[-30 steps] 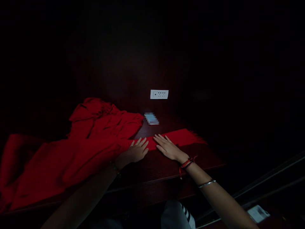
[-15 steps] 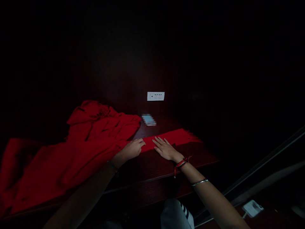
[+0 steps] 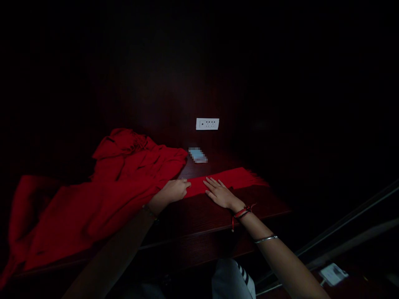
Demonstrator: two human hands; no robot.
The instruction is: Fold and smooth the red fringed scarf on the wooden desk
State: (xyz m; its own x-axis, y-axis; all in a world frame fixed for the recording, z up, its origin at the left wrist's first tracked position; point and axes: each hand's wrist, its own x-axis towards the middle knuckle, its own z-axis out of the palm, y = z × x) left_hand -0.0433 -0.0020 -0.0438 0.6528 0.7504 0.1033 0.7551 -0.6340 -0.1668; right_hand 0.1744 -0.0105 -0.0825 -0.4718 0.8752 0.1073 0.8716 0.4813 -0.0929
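Observation:
A long red scarf [image 3: 118, 182] lies across a dark wooden desk [image 3: 218, 216], bunched in a heap at the left and stretched flat into a narrow fringed strip [image 3: 237, 177] at the right. My left hand [image 3: 173, 192] is curled, its fingers pinching the near edge of the strip where the heap ends. My right hand [image 3: 220, 193] lies flat with fingers spread on the strip just to the right. A red cord bracelet and a thin metal bangle sit on my right wrist and forearm.
A white socket plate [image 3: 207, 123] is set in the dark back wall. A small pale blurred object [image 3: 197, 155] lies on the desk behind the scarf. The desk's front edge runs below my wrists. A white item [image 3: 333, 274] lies on the floor at lower right.
My left hand went from flat with fingers out to curled on the scarf's edge. My right hand stays flat on the strip.

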